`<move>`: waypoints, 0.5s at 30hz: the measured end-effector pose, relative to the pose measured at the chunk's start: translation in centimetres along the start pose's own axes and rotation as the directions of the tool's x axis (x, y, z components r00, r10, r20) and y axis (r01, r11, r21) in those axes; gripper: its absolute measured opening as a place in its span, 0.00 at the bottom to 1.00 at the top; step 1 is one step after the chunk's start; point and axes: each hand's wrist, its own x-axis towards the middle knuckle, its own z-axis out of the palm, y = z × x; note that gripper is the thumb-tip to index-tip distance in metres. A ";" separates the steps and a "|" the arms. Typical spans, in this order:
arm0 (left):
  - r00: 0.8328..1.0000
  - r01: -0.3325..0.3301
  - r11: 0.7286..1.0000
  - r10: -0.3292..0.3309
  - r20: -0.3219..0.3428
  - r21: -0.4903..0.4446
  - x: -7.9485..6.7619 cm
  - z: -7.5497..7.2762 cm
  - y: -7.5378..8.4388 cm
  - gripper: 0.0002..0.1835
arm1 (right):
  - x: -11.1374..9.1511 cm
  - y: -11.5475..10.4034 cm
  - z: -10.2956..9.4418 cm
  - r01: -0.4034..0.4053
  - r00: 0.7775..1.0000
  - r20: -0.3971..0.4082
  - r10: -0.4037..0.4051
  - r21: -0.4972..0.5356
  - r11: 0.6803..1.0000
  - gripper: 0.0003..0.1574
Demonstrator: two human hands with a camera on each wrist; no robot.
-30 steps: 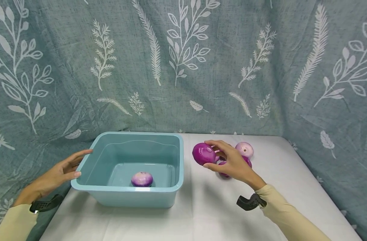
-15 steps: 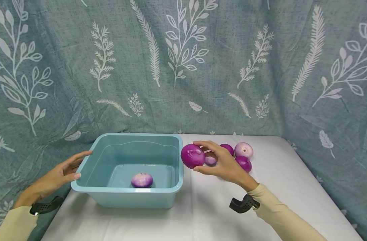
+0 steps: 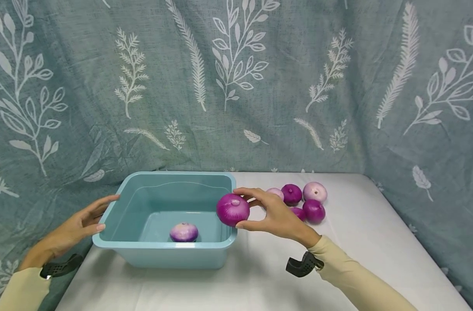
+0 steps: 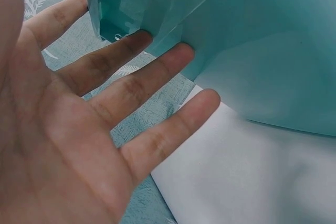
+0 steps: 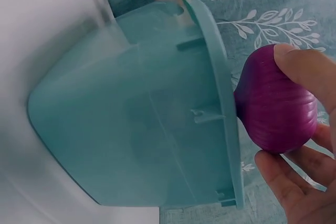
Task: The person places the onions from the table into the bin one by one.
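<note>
the purple onion [image 3: 233, 210] is up by the right rim of the blue tub [image 3: 162, 245]. best to keep it off the rim and let it down softly, beside the pale onion [image 3: 184, 232] in the tub. the right hand [image 3: 277, 216] holds the purple onion between thumb and fingers. the left hand [image 3: 74, 222], fingers spread and nearly straight, touches the tub's left rim.

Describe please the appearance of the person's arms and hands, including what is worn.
Long, plain, pale-yellow fabric sleeves cover both arms down to the wrists. A black, curved, strap-like band shows at each wrist. The left hand and right hand are bare, without visible gloves or rings.
</note>
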 end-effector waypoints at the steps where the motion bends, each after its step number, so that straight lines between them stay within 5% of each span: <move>1: 1.000 -0.003 1.000 0.003 0.003 0.000 0.0 0.0 -0.1 0.38 | 0.0 0.0 0.1 -0.001 1.000 0.009 0.001 -0.002 1.000 0.46; 15: 1.000 0.023 0.999 -0.023 -0.020 0.033 0.0 0.1 -0.1 0.38 | -0.1 0.6 0.4 0.017 0.999 0.043 -0.018 0.030 0.999 0.43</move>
